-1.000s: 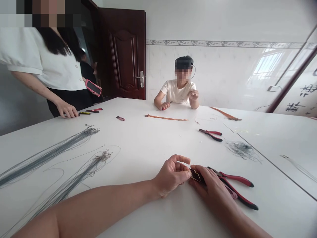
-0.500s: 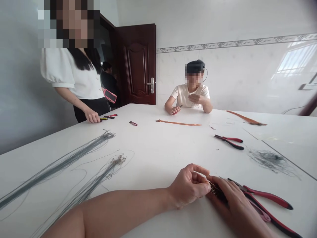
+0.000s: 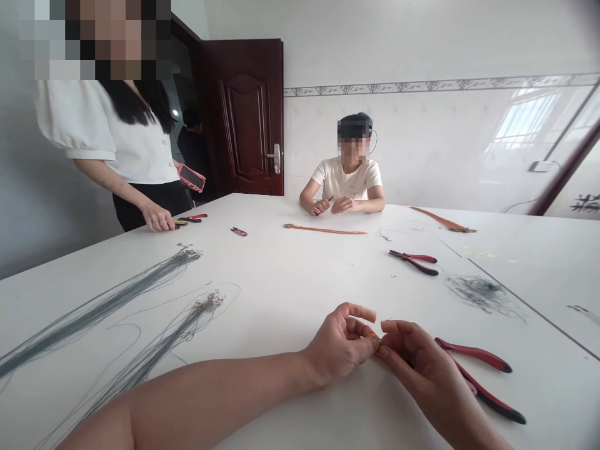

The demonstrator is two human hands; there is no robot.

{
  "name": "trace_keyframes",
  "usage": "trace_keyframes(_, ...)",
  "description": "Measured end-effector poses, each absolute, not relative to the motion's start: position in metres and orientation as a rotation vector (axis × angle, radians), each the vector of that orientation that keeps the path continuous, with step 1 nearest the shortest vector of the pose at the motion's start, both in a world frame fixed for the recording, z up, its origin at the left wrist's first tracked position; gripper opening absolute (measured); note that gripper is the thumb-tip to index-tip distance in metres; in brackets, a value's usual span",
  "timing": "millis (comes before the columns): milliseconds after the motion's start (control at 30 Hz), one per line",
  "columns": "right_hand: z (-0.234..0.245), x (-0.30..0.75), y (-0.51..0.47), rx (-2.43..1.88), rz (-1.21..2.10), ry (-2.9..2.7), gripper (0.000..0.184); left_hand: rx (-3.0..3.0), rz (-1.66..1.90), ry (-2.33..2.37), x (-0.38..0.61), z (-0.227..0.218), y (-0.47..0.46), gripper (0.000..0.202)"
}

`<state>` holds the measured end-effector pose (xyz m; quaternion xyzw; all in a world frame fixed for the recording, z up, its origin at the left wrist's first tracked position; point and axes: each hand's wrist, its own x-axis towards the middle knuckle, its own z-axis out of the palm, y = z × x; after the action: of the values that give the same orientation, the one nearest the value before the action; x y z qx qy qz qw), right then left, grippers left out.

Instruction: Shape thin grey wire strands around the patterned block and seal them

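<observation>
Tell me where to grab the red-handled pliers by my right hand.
Grip the pliers around both red-and-black handles from above, coming from the right: they lie flat and splay away from your right hand, which hides their head end.

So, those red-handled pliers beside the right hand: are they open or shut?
Open, it seems: the red-handled pliers lie with handles spread apart, jaws hidden behind the right hand.

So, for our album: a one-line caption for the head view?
Left hand and right hand pinch a fine wire beside red-handled pliers on a white table.
</observation>
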<state>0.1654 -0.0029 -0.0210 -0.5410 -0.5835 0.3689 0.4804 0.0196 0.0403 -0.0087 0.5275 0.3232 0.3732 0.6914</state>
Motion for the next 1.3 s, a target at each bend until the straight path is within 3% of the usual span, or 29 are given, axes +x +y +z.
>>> trace_keyframes(500,-0.0116,0.1681,-0.0073,-1.355,0.8,-1.502,0.018,1.252,0.835,0.669,0.0192,-0.0128,0.0366,0.041)
trace_keyframes(1300,-0.0192,0.1663,-0.0049,-1.337,0.824,-1.492,0.024,1.298,0.833,0.689,0.0187,-0.0139,0.0372,0.044)
